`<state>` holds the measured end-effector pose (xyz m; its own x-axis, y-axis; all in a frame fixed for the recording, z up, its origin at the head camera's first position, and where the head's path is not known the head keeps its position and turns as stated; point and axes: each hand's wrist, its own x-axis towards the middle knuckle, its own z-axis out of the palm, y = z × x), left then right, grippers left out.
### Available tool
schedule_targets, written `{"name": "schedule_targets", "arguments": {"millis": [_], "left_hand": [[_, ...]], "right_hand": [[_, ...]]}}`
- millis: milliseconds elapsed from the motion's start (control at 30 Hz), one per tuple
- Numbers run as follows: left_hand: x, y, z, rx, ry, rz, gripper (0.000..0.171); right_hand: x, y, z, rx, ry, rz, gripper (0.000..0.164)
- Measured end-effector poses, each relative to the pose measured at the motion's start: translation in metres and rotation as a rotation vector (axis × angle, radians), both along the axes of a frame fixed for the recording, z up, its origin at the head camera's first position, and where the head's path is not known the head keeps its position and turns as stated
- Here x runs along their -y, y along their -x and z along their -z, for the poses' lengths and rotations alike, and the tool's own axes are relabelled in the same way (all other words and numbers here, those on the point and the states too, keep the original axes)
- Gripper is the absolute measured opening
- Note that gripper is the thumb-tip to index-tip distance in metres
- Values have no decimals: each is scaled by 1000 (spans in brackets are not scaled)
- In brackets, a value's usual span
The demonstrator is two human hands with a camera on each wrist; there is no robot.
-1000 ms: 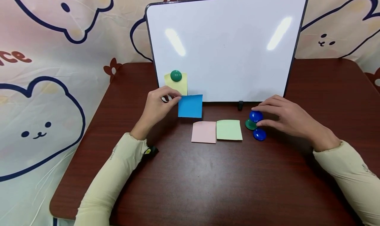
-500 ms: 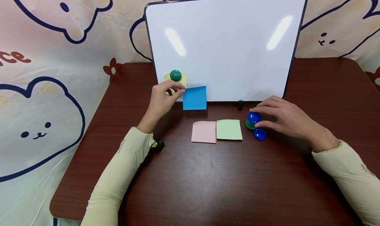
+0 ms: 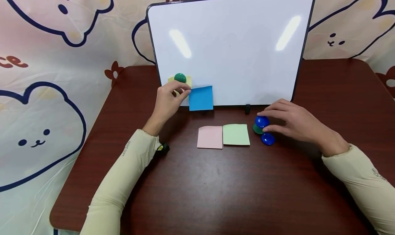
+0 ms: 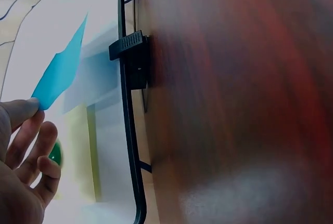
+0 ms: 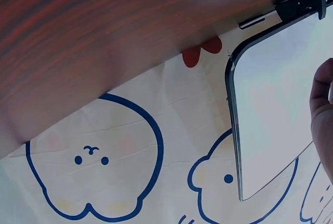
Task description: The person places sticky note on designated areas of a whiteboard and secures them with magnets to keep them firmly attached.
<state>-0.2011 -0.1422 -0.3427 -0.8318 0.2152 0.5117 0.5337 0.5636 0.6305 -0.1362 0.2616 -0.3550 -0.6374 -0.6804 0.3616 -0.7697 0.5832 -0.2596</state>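
Blue note [image 3: 201,98] (whiteboard [image 3: 229,49] just behind)

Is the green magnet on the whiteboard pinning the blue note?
No, the green magnet sits on the yellow note, while the left hand pinches the blue note by a corner.

A vivid blue note [image 3: 201,98] shows near the middle of the head view, with a pale yellow note [image 3: 189,80] and a glossy green magnet [image 3: 180,78] to its left. Below centre are a pink note [image 3: 210,137] and a mint-green note [image 3: 236,134]. Right of centre, the upper magnet [image 3: 262,121] and lower magnet [image 3: 267,139] are deep blue, the disc [image 3: 256,129] between them dark green. The whiteboard [image 3: 234,63], upper centre, is white edged in black. Streaked red-brown wood grain covers the tabletop [image 3: 210,187]. Navy bear outlines and rust-red flowers pattern the cream backdrop [image 3: 83,68] at upper left and right. Both sleeves [image 3: 123,166] are pale cream.
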Motion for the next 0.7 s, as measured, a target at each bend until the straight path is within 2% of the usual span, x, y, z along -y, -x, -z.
{"name": "schedule_targets", "arguments": {"millis": [400,700], "left_hand": [[-7,11,3,-71,5,-47,16],[-15,16,2,-119,-21,-54,16]], "right_hand": [[0,-1,0,5,1,-2,55],[0,-1,0,5,11,-15,55]]}}
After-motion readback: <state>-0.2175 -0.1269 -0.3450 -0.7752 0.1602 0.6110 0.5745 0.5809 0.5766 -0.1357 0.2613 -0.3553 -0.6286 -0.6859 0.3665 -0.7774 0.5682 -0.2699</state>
